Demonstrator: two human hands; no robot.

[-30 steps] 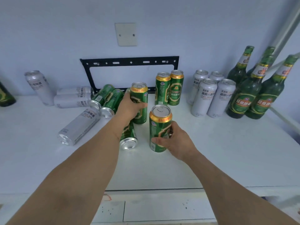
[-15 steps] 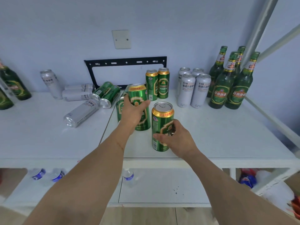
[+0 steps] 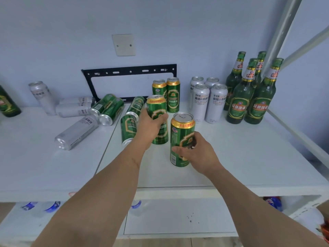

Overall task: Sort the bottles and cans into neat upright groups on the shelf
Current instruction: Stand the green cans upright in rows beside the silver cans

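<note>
Both upright green cans barely shifted: left hand (image 3: 150, 126) and right hand (image 3: 199, 154) fingers wrap 1 smooth cylinder each.

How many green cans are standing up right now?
4. Two stand at the back by the black bracket; the left hand holds one, and the right hand holds one. Others could be hidden.

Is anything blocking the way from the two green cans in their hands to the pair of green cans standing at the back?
Nothing visible. The shelf is bare between the left hand's can, the right hand's can and the standing pair. Lying cans stay off to the left.
</note>
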